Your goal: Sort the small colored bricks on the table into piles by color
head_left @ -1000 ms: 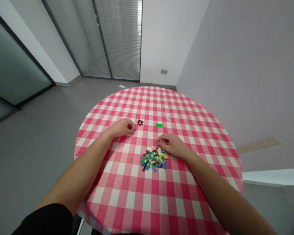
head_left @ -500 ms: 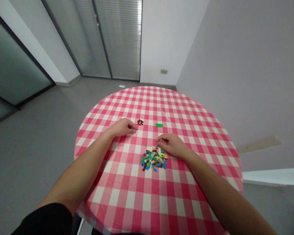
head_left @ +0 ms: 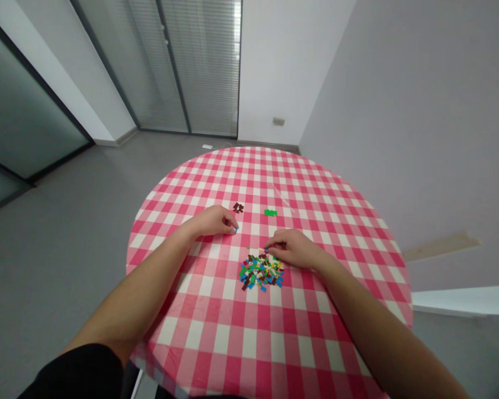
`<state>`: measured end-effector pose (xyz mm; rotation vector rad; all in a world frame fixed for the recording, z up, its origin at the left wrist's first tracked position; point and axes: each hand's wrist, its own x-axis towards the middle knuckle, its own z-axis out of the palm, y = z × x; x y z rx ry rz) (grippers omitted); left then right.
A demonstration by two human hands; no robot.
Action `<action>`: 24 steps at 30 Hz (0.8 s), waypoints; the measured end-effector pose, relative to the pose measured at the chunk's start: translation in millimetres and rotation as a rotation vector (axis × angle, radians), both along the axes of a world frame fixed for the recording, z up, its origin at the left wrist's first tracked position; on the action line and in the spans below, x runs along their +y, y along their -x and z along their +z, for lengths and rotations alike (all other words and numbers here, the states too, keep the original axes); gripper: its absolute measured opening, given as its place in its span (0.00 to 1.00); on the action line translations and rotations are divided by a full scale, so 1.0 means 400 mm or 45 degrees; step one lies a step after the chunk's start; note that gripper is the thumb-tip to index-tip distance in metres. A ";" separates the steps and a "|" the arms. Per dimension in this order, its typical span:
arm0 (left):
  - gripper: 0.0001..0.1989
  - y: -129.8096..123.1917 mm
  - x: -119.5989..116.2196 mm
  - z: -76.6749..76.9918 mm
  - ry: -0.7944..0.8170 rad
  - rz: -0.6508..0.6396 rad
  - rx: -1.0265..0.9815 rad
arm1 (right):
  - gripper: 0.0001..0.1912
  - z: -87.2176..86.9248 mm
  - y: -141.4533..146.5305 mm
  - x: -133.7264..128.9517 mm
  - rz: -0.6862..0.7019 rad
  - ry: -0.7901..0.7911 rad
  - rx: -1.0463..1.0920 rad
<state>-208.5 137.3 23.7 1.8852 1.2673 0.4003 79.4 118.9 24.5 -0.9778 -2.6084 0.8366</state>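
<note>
Head view: a round bench under a pink-and-white checked cloth carries three groups of small building bricks, all lying directly on the fabric. The mixed pile, with blue, green, brown, yellow, white and a little red in it, sits loosely heaped at the middle, nearest the wearer. Farther off and to the left lies a small cluster of brown bricks; to the right of that, at about the same depth, is a compact green group. One stray green brick rests just past the far left edge of the pile. The left hand is near the brown cluster, on its near left side, its grip closed with thumb and finger clamped on a blue brick. The right hand rests at the far right edge of the pile, fingers bent; a second blue piece shows at its fingertips, but I cannot tell whether that grip is clamped on it or merely touching it. Compared with half a second ago, the left hand has shifted a little to the right and nearer the wearer, carrying its blue brick along and leaving a wider gap to the brown cluster. The right hand has barely moved, and the brown cluster and green group lie where they were.
</note>
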 end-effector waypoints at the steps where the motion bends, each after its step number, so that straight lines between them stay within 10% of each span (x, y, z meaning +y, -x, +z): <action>1: 0.12 -0.001 -0.001 0.000 0.007 -0.005 -0.001 | 0.10 -0.001 0.000 0.001 0.006 -0.008 -0.006; 24: 0.14 0.005 -0.002 0.008 -0.011 -0.059 0.012 | 0.07 -0.004 0.009 -0.009 0.025 -0.040 -0.061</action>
